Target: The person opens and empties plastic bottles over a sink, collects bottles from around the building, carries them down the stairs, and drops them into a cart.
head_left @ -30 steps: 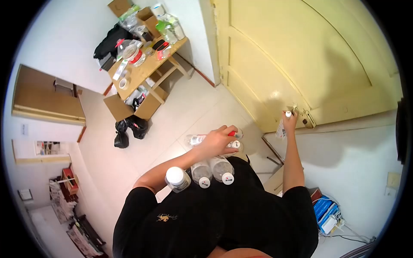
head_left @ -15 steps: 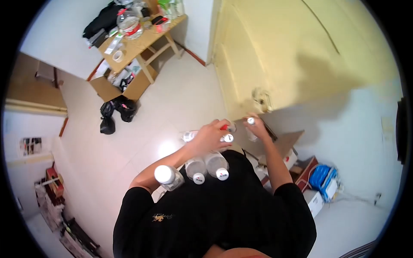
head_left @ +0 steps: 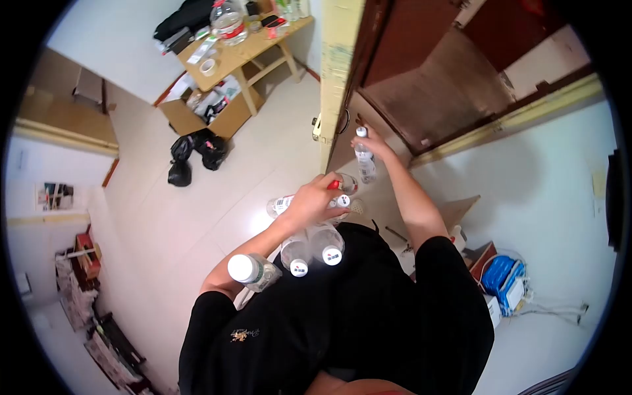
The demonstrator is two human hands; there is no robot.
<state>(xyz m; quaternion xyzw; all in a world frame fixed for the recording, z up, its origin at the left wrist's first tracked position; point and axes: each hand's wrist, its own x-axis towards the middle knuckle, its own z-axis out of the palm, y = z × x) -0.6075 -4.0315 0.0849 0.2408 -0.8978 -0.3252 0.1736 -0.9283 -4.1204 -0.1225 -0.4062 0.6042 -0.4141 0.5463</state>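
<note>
My right hand (head_left: 374,143) is closed around the neck of a clear plastic bottle (head_left: 366,166) with a white cap. The bottle hangs upright beside the edge of the yellow door (head_left: 336,72), and a fingertip sticks out past it. My left hand (head_left: 316,201) is wrapped over bottles held against my body, among them a white-capped bottle (head_left: 340,201) and a red-capped bottle (head_left: 346,184). Two clear bottles (head_left: 327,240) lean between my left forearm and my black shirt. In the crook of that arm sits a wider jar-like bottle (head_left: 263,273) with a large white lid.
Beyond the doorway lies a brown floor (head_left: 428,92). A wooden table (head_left: 243,56) bears a big water jug (head_left: 228,23). Under it stands an open cardboard box (head_left: 230,122), with black bags (head_left: 197,155) beside it. A blue bundle (head_left: 503,273) sits at the right.
The yellow door has swung open, showing its edge and the room beyond. My right hand has moved forward and slightly left with its bottle. My left arm still cradles the bottles.
</note>
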